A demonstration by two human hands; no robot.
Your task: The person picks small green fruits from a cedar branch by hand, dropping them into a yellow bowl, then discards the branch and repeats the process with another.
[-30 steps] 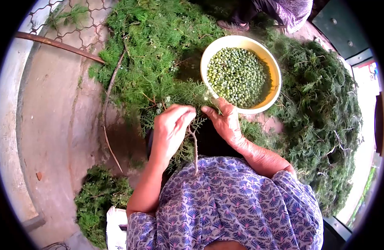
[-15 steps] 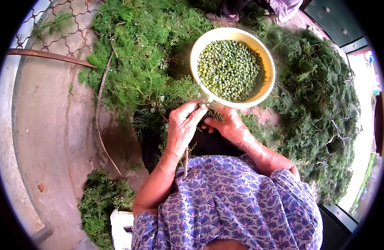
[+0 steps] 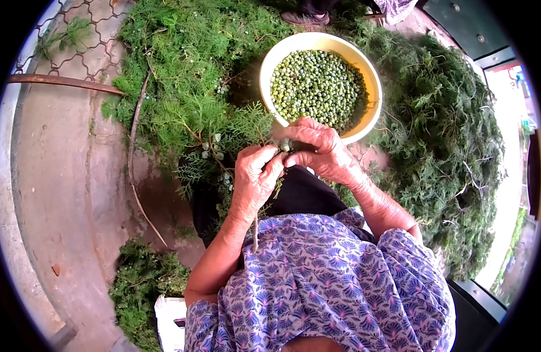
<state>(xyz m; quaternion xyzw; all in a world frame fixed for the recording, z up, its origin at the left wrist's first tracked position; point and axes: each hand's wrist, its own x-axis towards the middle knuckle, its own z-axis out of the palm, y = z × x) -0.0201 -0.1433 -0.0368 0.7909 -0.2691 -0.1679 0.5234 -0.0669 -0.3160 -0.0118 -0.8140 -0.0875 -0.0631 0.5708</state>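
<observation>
My left hand (image 3: pixel 254 179) is closed around a leafy conifer branch (image 3: pixel 251 126). Its bare stem (image 3: pixel 256 233) comes out below the wrist, and feathery sprays with pale green seed cones (image 3: pixel 212 146) spread out on the left. Close against the left fingertips, my right hand (image 3: pixel 329 154) pinches at a small green cone (image 3: pixel 286 145); its fingers are a little blurred. Just beyond both hands stands a yellow basin (image 3: pixel 373 120) holding a large heap of round green cones (image 3: pixel 317 85).
Cut conifer greenery (image 3: pixel 176 64) covers the ground ahead, with a large pile (image 3: pixel 440 152) on the right and a smaller one (image 3: pixel 144 287) at lower left. A long thin stick (image 3: pixel 132 146) lies on the concrete. Another person's shoe (image 3: pixel 305 19) shows at the top.
My right hand has risen from below the left fingertips to the cone beside them, its index finger now reaching over the basin's near rim. The left hand keeps its hold; the view has shifted slightly.
</observation>
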